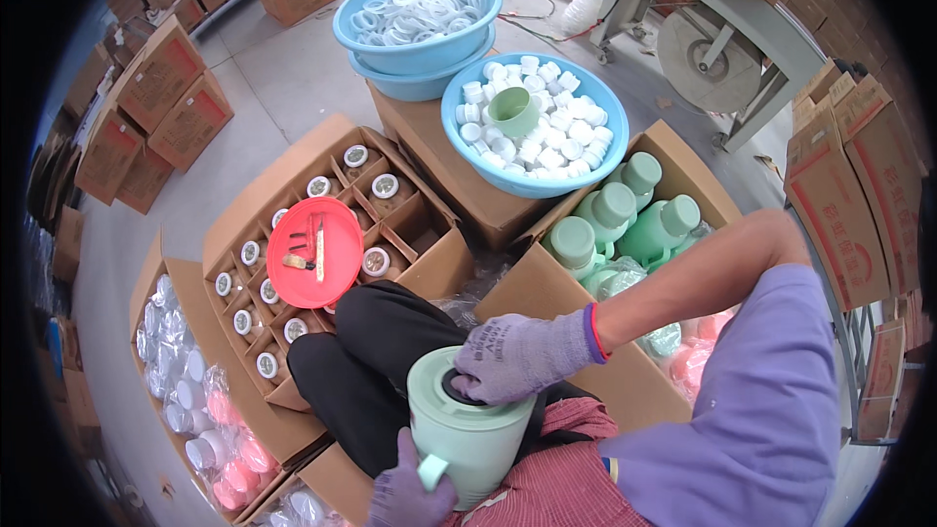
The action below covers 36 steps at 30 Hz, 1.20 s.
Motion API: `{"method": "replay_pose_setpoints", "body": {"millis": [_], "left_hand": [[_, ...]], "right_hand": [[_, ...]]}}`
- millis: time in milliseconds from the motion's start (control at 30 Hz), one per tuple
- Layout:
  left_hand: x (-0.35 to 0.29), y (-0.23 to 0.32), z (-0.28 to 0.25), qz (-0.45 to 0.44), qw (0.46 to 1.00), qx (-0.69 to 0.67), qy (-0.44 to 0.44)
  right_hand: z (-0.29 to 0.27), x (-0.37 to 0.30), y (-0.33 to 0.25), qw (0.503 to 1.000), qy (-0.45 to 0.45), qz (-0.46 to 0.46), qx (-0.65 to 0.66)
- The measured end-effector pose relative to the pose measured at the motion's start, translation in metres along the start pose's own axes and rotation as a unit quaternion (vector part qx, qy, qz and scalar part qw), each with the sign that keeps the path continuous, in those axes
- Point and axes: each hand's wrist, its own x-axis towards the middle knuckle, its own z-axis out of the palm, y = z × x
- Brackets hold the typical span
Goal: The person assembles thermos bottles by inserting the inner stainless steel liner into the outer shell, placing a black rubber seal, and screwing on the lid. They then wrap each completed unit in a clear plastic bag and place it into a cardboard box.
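Note:
A pale green thermos jug point(459, 449) stands on my lap, tilted slightly. My left hand point(415, 493), in a grey-purple glove, grips it low down by its handle point(432, 470), thumb pointing up along the side. On top, my right hand point(503, 356), gloved alike, has its fingers closed around a black round piece point(459, 388) in the middle of the jug's top. The fingers cover most of that piece. A red round tray point(342, 268) with a few small tools lies on a divided carton point(429, 278) ahead of my knees.
The divided carton holds several glass liners. Blue basins hold white rings point(420, 15) and white stoppers point(561, 141) with a green cup point(513, 111). At right, a carton point(527, 303) contains green jugs point(610, 210); at left, another has bagged white and pink parts point(190, 390). Stacked cartons point(161, 83) stand behind.

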Motion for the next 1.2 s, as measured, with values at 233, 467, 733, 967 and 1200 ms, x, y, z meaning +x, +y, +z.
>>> {"method": "replay_pose_setpoints", "body": {"millis": [233, 467, 733, 967, 1200], "left_hand": [[0.013, 0.003, -0.021, 0.059, 0.996, -0.065, 0.023], [0.008, -0.130, -0.045, 0.168, 0.857, -0.398, 0.281], [0.050, -0.100, -0.032, 0.262, 0.440, -0.856, 0.067], [0.060, -0.085, -0.021, 0.271, 0.437, -0.854, 0.084], [0.066, -0.054, -0.010, 0.282, 0.446, -0.839, 0.133]], "right_hand": [[-0.064, 0.001, 0.044, 0.947, -0.077, 0.113, 0.291], [-0.095, -0.026, 0.332, 0.756, 0.394, 0.478, -0.211], [-0.054, 0.010, 0.146, 0.828, 0.550, -0.064, 0.091], [-0.015, 0.056, -0.021, 0.825, 0.523, -0.199, 0.082], [-0.013, 0.095, -0.028, 0.746, 0.570, -0.244, 0.243]]}}
